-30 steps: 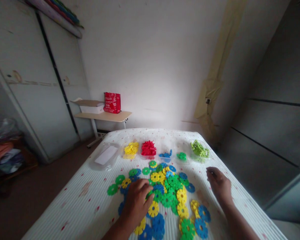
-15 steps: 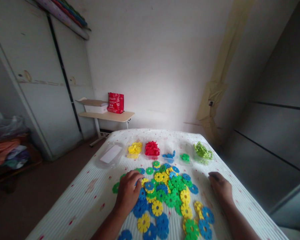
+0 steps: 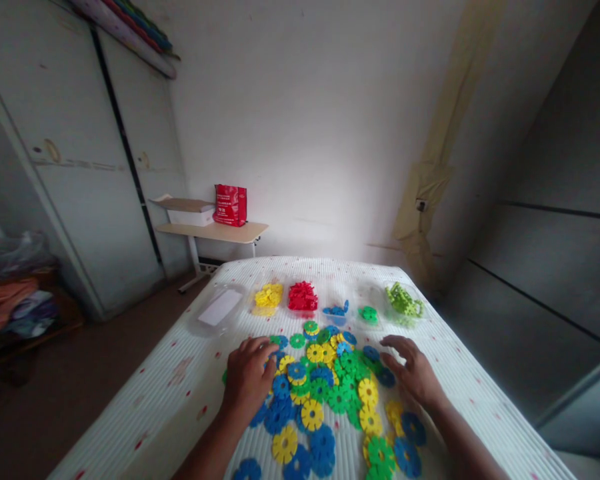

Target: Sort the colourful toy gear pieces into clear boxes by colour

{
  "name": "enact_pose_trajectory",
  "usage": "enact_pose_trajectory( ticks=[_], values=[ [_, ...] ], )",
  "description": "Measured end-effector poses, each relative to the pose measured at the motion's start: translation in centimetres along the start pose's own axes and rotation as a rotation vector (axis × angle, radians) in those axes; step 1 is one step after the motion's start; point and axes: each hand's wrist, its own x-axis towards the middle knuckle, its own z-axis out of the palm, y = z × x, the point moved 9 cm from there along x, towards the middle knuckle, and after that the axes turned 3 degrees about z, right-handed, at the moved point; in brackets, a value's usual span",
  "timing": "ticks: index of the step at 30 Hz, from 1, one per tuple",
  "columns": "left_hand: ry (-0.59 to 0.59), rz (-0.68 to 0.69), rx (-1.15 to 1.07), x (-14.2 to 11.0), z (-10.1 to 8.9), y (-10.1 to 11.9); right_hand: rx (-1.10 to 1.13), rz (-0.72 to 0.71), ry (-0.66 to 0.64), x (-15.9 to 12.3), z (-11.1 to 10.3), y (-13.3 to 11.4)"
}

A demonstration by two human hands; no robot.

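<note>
A heap of flat plastic snowflake discs (image 3: 330, 393) in blue, green and yellow lies spread on the white striped bedcover (image 3: 180, 393). My left hand (image 3: 247, 380) rests palm down on the heap's left edge, fingers spread over blue and green discs. At the right edge of the heap my right hand (image 3: 413, 373) lies flat with fingers apart, touching a blue disc (image 3: 386, 378). Neither hand holds anything that I can see.
Behind the heap stand clear tubs: an empty one (image 3: 215, 310), yellow discs (image 3: 266, 296), red discs (image 3: 301, 297), blue discs (image 3: 336, 311), green discs (image 3: 367, 313) and light green pieces (image 3: 404, 301). A side table (image 3: 215, 232) with a red bag (image 3: 230, 205) stands by the wall.
My left hand slid left and forward across the heap and pushed discs toward me. My right hand moved left from the bare cover onto the heap's right edge.
</note>
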Motion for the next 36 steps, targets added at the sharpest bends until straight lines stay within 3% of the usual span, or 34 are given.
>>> enact_pose_trajectory(
  ticks=[3, 7, 11, 14, 18, 24, 28, 31, 36],
  values=[
    [0.021, -0.099, 0.060, 0.0, -0.6, -2.5, -0.102, -0.167, -0.117, 0.1, 2.4, -4.1],
    [0.012, -0.124, 0.071, -0.3, -0.8, -3.9, -0.168, -0.258, -0.304, -0.9, 5.3, -8.0],
    [-0.022, -0.141, 0.045, -0.3, -0.6, -3.7, -0.107, -0.347, -0.393, -2.6, 6.0, -11.3],
    [-0.046, -0.145, 0.025, -0.3, -0.4, -3.3, 0.001, -0.351, -0.430, -3.2, 5.8, -12.2],
    [-0.059, -0.169, 0.017, -0.4, -0.2, -3.6, 0.141, -0.166, -0.273, -1.7, 4.2, -9.1],
    [-0.082, -0.180, 0.022, 0.1, 0.2, -3.4, 0.196, 0.181, 0.075, 0.1, 0.2, 0.9],
    [-0.133, -0.189, 0.021, 1.2, 0.9, -2.6, 0.185, 0.368, 0.206, -0.2, -1.8, 5.6],
    [-0.204, -0.204, 0.063, 1.8, 1.9, -2.6, 0.173, 0.449, 0.232, -0.4, -2.1, 6.9],
    [-0.228, -0.190, 0.128, 1.9, 2.9, -2.8, 0.124, 0.359, 0.151, -0.1, -0.9, 6.3]
  ],
)
